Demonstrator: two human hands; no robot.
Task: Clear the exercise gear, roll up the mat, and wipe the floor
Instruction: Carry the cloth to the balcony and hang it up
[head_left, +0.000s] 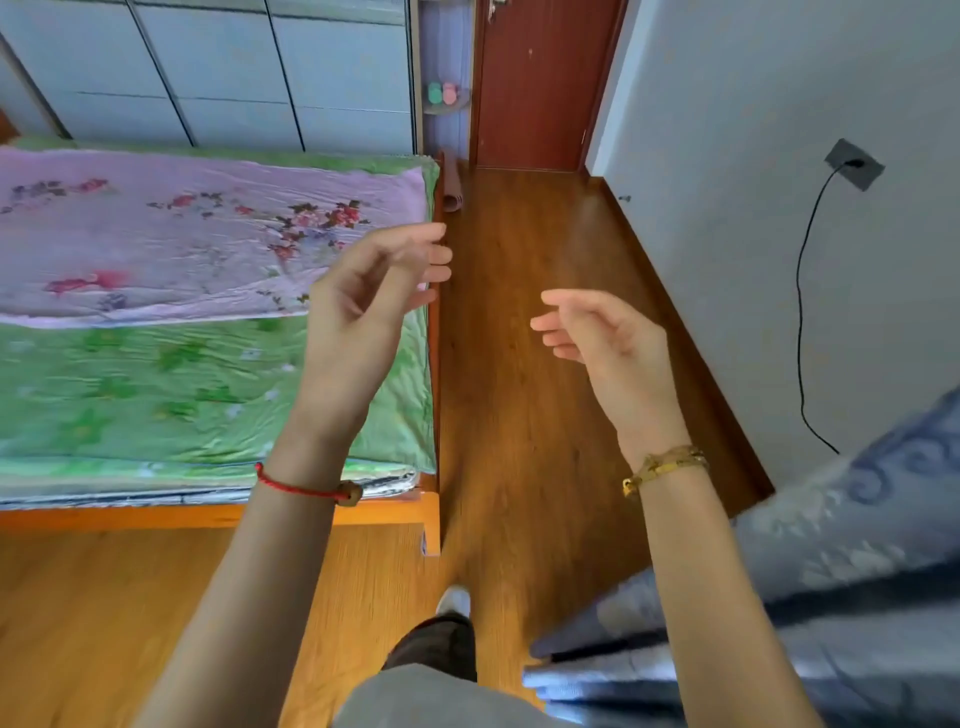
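Both grips were wide and empty: the left hand (371, 291) was raised over the bed's right edge with its fingers loosely curled and apart, and the right hand (597, 338) hung over the floor, fingers spread and pointing left, touching nothing. The two hands were near each other but apart.

At far left one bed (434, 514) with an orange wooden frame carried two covers: a pink floral sheet (182, 234) lying over the far part and a green floral sheet (182, 395) under it, nearer the camera. Behind the bed stood a wardrobe (208, 67) of pale blue panels. The left wrist wore one red cord bracelet (306, 486) with a single bead.

One mat (451, 182), already rolled up, leaned at the bed's far right corner, just beside the frame and near one dark red door (540, 83). On a small shelf (447, 104) above it sat two rounded items, one green and one pink; they were too small to identify.

A wood floor (545, 415) ran between bed and wall, bare around the hands. One shoe tip (454, 600) showed low in the middle. The right wrist wore one gold bracelet (667, 465). At right, one black cable (802, 312) hung from one wall socket (854, 163), and blue patterned fabric (831, 571) filled the lower right corner.
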